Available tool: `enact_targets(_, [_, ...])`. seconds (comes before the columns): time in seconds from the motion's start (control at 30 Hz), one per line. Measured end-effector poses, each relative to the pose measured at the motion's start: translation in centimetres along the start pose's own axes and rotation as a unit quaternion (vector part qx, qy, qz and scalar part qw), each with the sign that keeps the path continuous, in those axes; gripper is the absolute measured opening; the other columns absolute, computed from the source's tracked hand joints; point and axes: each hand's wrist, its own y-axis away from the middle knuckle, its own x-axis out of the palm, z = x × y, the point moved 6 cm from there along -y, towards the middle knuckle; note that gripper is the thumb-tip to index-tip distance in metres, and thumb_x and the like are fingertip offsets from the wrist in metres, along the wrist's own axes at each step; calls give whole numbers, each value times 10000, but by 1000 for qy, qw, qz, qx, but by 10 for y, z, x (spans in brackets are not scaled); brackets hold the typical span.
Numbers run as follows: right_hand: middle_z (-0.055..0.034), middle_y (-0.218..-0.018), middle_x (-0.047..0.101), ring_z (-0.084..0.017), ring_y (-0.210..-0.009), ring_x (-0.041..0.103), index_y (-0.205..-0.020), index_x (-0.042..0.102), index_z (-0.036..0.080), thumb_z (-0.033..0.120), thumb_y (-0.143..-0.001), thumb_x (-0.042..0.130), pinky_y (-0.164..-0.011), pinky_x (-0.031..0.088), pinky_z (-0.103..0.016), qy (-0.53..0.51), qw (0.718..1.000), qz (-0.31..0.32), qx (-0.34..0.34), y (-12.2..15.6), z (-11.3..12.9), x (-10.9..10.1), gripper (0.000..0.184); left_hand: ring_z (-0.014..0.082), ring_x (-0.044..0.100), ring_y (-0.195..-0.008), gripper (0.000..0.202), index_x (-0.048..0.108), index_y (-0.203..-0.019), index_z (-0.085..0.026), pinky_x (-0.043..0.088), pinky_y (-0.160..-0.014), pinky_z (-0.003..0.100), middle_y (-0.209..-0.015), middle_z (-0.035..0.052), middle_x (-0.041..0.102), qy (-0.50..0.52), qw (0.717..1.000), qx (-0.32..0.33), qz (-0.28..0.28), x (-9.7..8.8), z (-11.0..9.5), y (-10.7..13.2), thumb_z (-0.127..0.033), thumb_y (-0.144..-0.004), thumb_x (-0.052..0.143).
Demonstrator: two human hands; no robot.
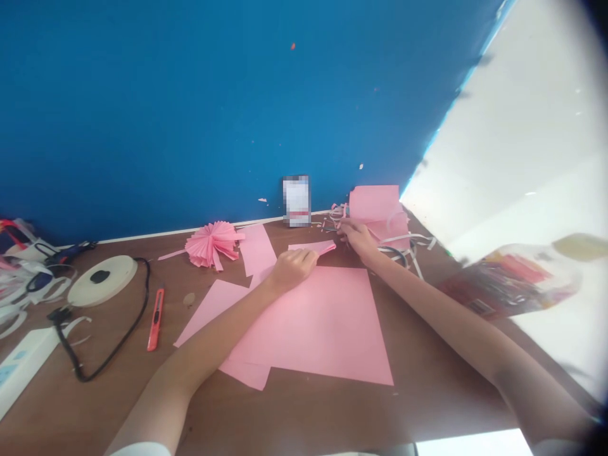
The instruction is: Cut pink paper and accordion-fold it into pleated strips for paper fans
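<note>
Head cam: L hand point(293, 267) grips folded pink paper point(325, 247), pt hidden; R hand point(357, 237) nr scraps point(336, 212), can't tell its grip.

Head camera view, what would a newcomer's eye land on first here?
Probably the large pink sheet on the middle of the brown table, with folded pink paper in the left hand at its far edge. Next, perhaps, the pleated pink paper rosette, farther back on the left. The bright blue wall behind the table also stands out.
</note>
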Motion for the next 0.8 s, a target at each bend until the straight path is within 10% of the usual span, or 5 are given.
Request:
enact_targets(0.23, [54,-475,509,-108,-418,441,-1176,610,143,231,-787,505,-423,327,-212,71,997,-9,12,1,-3,-5,412,149,551,-677,235,557,-803,-183,326,-580,308,-728,30,585,8,998,2,60,3,-1,-4,-180,-968,391])
enact_targets(0.57, [-37,-911,694,-181,-789,610,-1049,680,197,247,-823,470,-743,467,-308,137,976,-16,-168,16,26,3,312,198,558,-817,222,581,-881,-182,415,-693,329,-841,66,591,50,987,-35,151,18,5,-3,-185,-973,379])
enact_targets(0.8, [-98,-925,660,-230,-888,549,-943,679,190,233,-921,466,-786,400,-340,428,783,145,-427,64,55,51,218,177,571,-885,240,606,-988,-190,440,-778,306,-929,53,625,108,981,-138,78,16,24,-3,-239,-1004,372])
